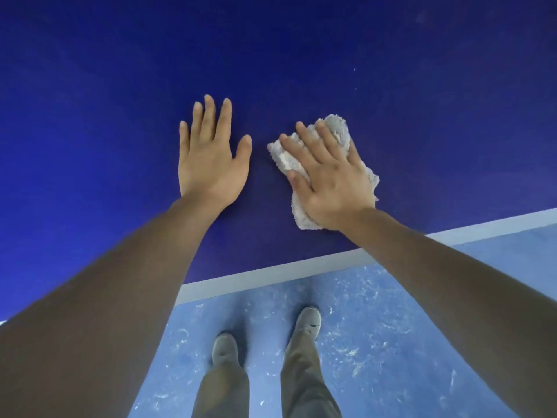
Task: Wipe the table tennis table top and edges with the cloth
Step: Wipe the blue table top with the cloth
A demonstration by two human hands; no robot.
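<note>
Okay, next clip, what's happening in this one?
A person stands at the near edge of a blue table tennis table and is wiping it. The right hand presses flat on a crumpled grey cloth lying on the tabletop, a little in from the white edge line. The left hand rests open on the bare surface beside it, fingers spread. Their shoes stand on the scuffed blue floor below.

Both bare arms reach forward, the left hand (209, 164) lying flat with fingers straight and spread, thumb out to the right, the right hand (328, 179) just beside it, palm down, fingers straight and angled toward the far left.
</note>
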